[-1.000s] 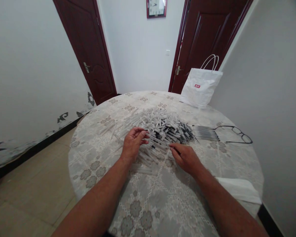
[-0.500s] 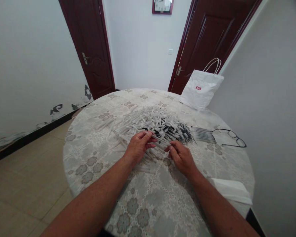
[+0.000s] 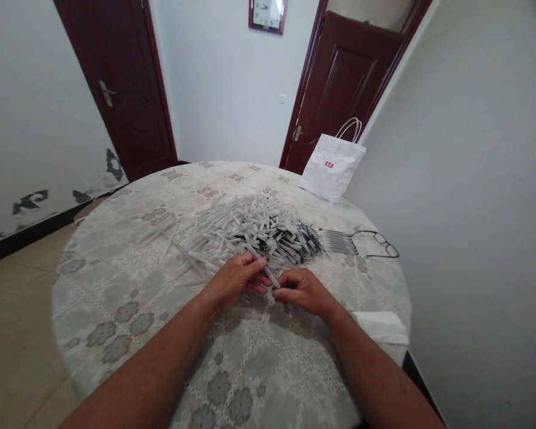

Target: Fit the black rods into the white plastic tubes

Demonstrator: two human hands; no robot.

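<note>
We see a person's two bare hands at work over a round table (image 3: 304, 357) spread with a flowered cloth. In the left hand (image 3: 241, 277), thumb and fingers are clamped on a slim pale tube (image 3: 272, 276), which slants down toward the right hand. The right hand (image 3: 301, 289) has its fingers drawn in at the tube's near end; whether they pinch it, we cannot tell. The tube is just on the person's side of a broad pile of tubes (image 3: 254, 217), between the two hands and near the middle of the table.

We see the pile turn from pale on the left to dark on the right, with a few loose tubes (image 3: 158, 231) lying out past its left edge. Beside the dark end lies a neat row of slim sticks (image 3: 340, 242), set side by side, and just beyond it on the right a pair of dark-framed glasses (image 3: 386, 248) with the arms unfolded. A white bag (image 3: 333, 167) with looped handles and a small red label stands at the far right of the table. Near the right forearm, at the table's edge, we find a folded white sheet (image 3: 380, 328), its material too unclear to name. Behind, a clock (image 3: 268, 14) hangs on the wall between two dark red doors (image 3: 116, 98).
</note>
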